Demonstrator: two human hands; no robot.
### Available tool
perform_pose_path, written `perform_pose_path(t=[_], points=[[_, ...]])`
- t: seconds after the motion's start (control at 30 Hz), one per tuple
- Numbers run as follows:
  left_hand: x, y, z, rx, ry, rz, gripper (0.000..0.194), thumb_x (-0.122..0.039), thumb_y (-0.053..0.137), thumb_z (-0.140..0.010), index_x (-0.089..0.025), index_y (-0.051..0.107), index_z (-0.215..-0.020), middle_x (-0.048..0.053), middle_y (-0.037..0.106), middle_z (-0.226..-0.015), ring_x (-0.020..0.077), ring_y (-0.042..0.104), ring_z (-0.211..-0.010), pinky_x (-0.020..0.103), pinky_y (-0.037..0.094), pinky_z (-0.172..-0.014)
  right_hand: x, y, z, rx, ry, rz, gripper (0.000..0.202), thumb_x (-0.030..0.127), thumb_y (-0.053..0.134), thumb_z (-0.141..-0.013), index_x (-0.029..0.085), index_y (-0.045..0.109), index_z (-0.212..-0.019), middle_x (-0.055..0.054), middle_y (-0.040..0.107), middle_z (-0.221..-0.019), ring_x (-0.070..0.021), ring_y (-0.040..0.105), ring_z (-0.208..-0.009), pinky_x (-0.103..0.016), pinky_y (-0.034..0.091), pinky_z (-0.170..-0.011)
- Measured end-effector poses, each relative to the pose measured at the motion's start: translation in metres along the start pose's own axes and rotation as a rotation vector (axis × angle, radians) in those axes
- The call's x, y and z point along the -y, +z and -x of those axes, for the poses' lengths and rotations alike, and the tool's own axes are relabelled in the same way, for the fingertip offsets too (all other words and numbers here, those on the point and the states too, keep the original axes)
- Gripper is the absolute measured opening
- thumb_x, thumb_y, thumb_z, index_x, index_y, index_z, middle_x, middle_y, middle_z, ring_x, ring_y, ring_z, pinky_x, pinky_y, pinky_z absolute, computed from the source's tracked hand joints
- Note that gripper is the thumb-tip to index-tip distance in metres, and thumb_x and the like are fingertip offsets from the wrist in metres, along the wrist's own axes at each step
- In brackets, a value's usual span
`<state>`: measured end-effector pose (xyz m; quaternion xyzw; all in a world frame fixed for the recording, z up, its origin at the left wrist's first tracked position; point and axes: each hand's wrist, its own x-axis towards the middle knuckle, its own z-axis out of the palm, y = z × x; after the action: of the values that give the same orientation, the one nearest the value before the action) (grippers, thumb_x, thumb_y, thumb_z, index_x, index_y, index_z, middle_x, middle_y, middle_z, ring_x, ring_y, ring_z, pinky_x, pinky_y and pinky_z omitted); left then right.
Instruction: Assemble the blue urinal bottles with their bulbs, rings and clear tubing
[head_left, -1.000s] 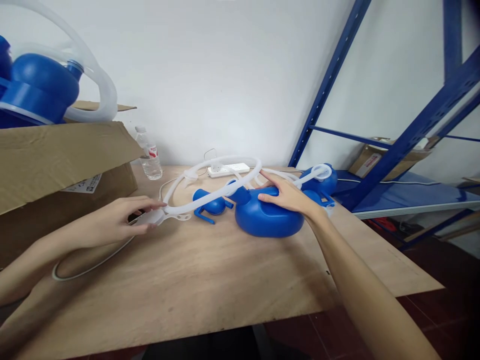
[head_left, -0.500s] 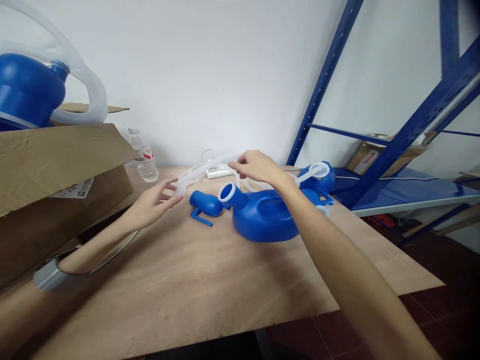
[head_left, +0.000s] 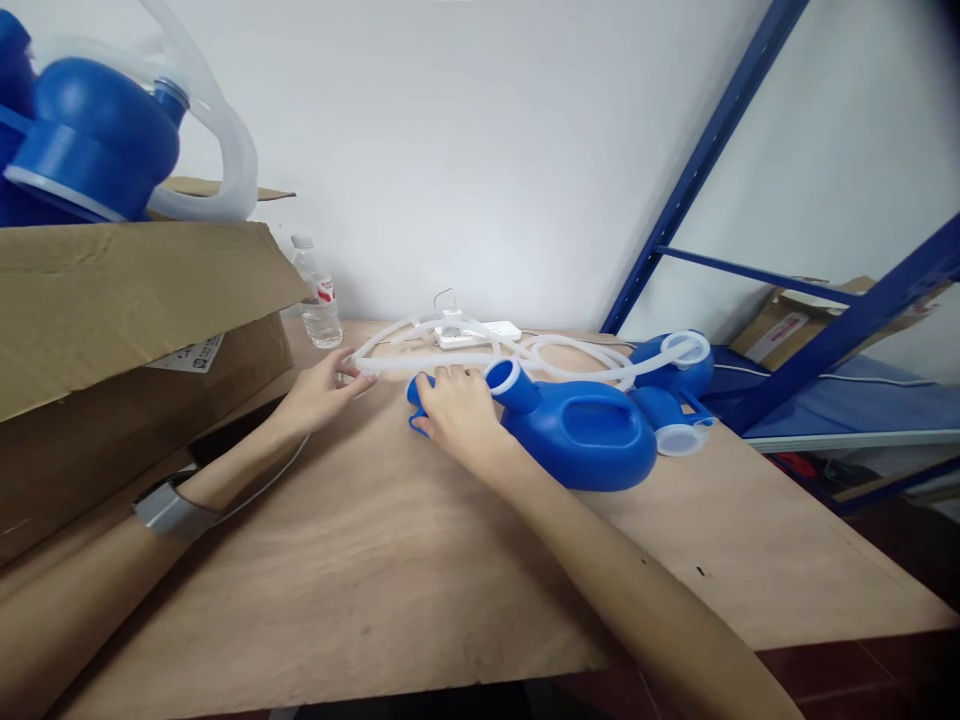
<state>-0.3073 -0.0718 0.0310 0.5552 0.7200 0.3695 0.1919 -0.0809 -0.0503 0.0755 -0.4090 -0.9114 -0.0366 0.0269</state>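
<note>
My left hand [head_left: 327, 392] is at the near bend of a clear plastic tube [head_left: 442, 362], fingers and thumb apart beside it; whether they touch it is hard to see. With bent fingers, my right hand [head_left: 461, 412] covers a small blue cylindrical plastic piece [head_left: 413, 391] that has a hooked handle. Most of that piece is hidden beneath the hand. Just right of it, a blue urinal bottle [head_left: 585, 436] with a white-rimmed spout and moulded handle lies on the wooden table [head_left: 360, 580]. The tube loops back towards another blue bottle [head_left: 670, 370] on the right.
A cardboard box [head_left: 135, 300] holding more blue bottles [head_left: 105, 130] stands at left. Near the wall are a water bottle [head_left: 321, 305] and a white power strip [head_left: 480, 334]. A white lid [head_left: 680, 440] lies right. Blue metal shelving [head_left: 697, 170] rises beyond the table's right side.
My right hand has left the raised tube and come down onto the small blue piece. The tube now lies lower on the table. The view has shifted left.
</note>
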Motion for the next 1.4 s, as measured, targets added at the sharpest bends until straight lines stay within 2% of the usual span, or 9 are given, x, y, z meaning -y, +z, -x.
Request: perform_pose_path(t=[0.27, 0.37, 0.47, 0.6, 0.8, 0.93, 1.07, 1.23, 1.4], points=[[-0.001, -0.020, 0.004, 0.121, 0.174, -0.564, 0.076, -0.062, 0.048, -0.083, -0.020, 0.057, -0.145, 0.011, 0.068, -0.133, 0.0344, 0.066, -0.116, 0.042, 0.050, -0.094, -0.020, 0.008, 0.005, 0.064, -0.144, 0.046, 0.069, 0.037, 0.065, -0.089, 0.022, 0.046, -0.153, -0.018, 0.053, -0.139, -0.0341, 0.054, -0.130, -0.050, 0.047, -0.108], [-0.014, -0.040, 0.009, 0.312, 0.246, -0.502, 0.069, -0.068, 0.047, -0.083, -0.018, 0.069, -0.127, 0.011, 0.073, -0.121, 0.0291, 0.069, -0.104, 0.037, 0.052, -0.090, -0.033, -0.005, 0.015, 0.156, -0.222, -0.297, 0.071, 0.043, 0.067, -0.084, 0.033, 0.050, -0.152, -0.008, 0.056, -0.140, -0.0289, 0.058, -0.128, -0.048, 0.048, -0.111], [-0.031, -0.061, 0.018, 0.487, 0.267, -0.324, 0.061, -0.070, 0.055, -0.084, -0.024, 0.072, -0.120, 0.005, 0.074, -0.115, 0.0238, 0.069, -0.098, 0.031, 0.054, -0.083, -0.044, -0.008, 0.024, 0.176, -0.178, -0.819, 0.062, 0.031, 0.058, -0.084, 0.031, 0.057, -0.146, -0.003, 0.065, -0.125, -0.0118, 0.065, -0.106, -0.026, 0.055, -0.096], [-0.050, -0.073, 0.031, 0.427, 0.279, -0.066, 0.048, -0.061, 0.064, -0.086, -0.026, 0.072, -0.119, 0.004, 0.076, -0.107, 0.0215, 0.071, -0.098, 0.032, 0.057, -0.090, -0.043, 0.006, 0.032, 0.177, -0.066, -1.258, 0.070, 0.014, 0.045, -0.078, 0.020, 0.055, -0.147, -0.005, 0.066, -0.118, -0.0022, 0.059, -0.076, -0.012, 0.044, -0.061], [-0.074, -0.043, 0.050, 0.062, 0.331, 0.201, 0.055, -0.064, 0.070, -0.085, -0.022, 0.069, -0.120, 0.009, 0.074, -0.108, 0.0211, 0.071, -0.086, 0.027, 0.057, -0.062, -0.035, 0.026, 0.046, -0.207, -0.025, -1.350, 0.053, 0.017, 0.045, -0.085, 0.016, 0.065, -0.134, -0.005, 0.060, -0.134, -0.0042, 0.060, -0.118, -0.014, 0.052, -0.101], [-0.081, -0.019, 0.064, -0.180, 0.306, 0.356, 0.054, -0.062, 0.058, -0.095, -0.020, 0.066, -0.127, 0.010, 0.070, -0.101, 0.0174, 0.067, -0.076, 0.027, 0.053, -0.054, -0.035, 0.036, 0.055, -0.323, 0.069, -1.317, 0.054, 0.020, 0.044, -0.089, 0.018, 0.059, -0.141, -0.004, 0.064, -0.124, -0.0042, 0.063, -0.108, -0.016, 0.052, -0.095], [-0.084, -0.003, 0.079, -0.168, 0.509, 0.064, 0.047, -0.057, 0.053, -0.100, -0.021, 0.071, -0.125, 0.008, 0.066, -0.107, 0.0185, 0.066, -0.090, 0.030, 0.054, -0.069, -0.029, 0.047, 0.060, -0.445, 0.071, -1.223, 0.049, 0.021, 0.045, -0.090, 0.018, 0.061, -0.136, -0.004, 0.061, -0.133, -0.0033, 0.063, -0.106, -0.014, 0.051, -0.092], [-0.084, 0.014, 0.090, -0.060, 0.627, -0.137, 0.047, -0.050, 0.038, -0.108, -0.022, 0.069, -0.130, 0.007, 0.064, -0.121, 0.0199, 0.063, -0.110, 0.034, 0.051, -0.096, -0.017, 0.054, 0.066, -0.525, 0.038, -1.210, 0.050, 0.021, 0.045, -0.091, 0.019, 0.047, -0.141, -0.001, 0.065, -0.100, -0.0019, 0.061, -0.085, -0.015, 0.049, -0.078], [-0.073, 0.026, 0.093, -0.060, 0.665, -0.059, 0.057, -0.055, 0.068, -0.093, -0.021, 0.061, -0.139, 0.006, 0.065, -0.138, 0.0220, 0.065, -0.121, 0.032, 0.051, -0.103, -0.016, 0.059, 0.070, -0.613, 0.001, -1.208, 0.056, 0.019, 0.044, -0.091, 0.019, 0.033, -0.146, -0.001, 0.063, -0.094, -0.0037, 0.063, -0.089, -0.019, 0.052, -0.084]])
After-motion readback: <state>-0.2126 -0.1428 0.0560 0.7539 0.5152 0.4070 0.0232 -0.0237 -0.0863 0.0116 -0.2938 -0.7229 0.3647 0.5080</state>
